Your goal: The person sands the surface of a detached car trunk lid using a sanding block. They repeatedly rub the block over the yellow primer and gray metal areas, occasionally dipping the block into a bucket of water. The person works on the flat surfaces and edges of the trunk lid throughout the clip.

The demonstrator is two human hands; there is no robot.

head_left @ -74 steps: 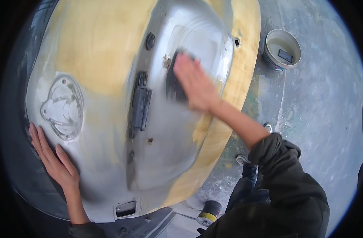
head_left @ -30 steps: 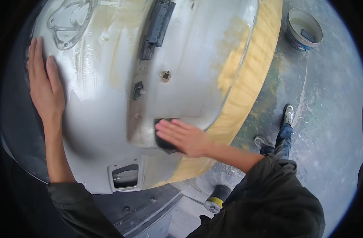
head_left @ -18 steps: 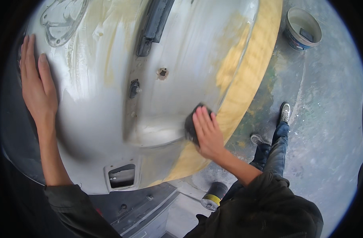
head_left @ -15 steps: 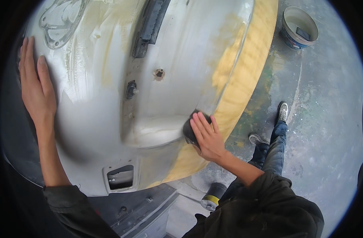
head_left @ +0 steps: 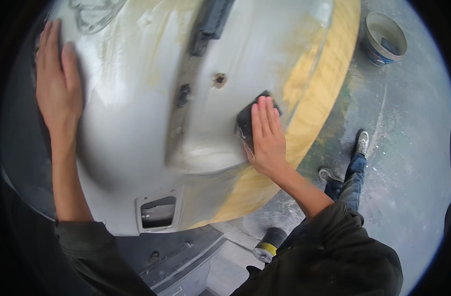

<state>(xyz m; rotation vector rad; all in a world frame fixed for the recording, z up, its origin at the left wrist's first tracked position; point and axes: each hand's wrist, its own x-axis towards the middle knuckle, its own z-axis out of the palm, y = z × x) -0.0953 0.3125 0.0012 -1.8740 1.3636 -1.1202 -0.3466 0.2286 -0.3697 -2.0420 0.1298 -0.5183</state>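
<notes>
A car tailgate fills the middle of the view, its surface patchy with grey primer and yellowish filler. My right hand presses a dark sheet of sandpaper flat onto the recessed part of the panel, near the yellow side. Its fingers lie close together over the sheet, and the thumb is mostly hidden. At the far left, my left hand rests flat on the panel's edge, fingers stretched out and holding nothing. Between the hands are a round hole and a small dark fitting.
A white bucket with a dark block inside stands on the grey floor at the far right. Below the panel's near end is a black can with a yellow band. A rectangular opening cuts the near left of the panel.
My right hand has slid the sandpaper farther up the recessed area, away from its near edge. My left hand stays on the panel's edge. The whole view has shifted slightly.
</notes>
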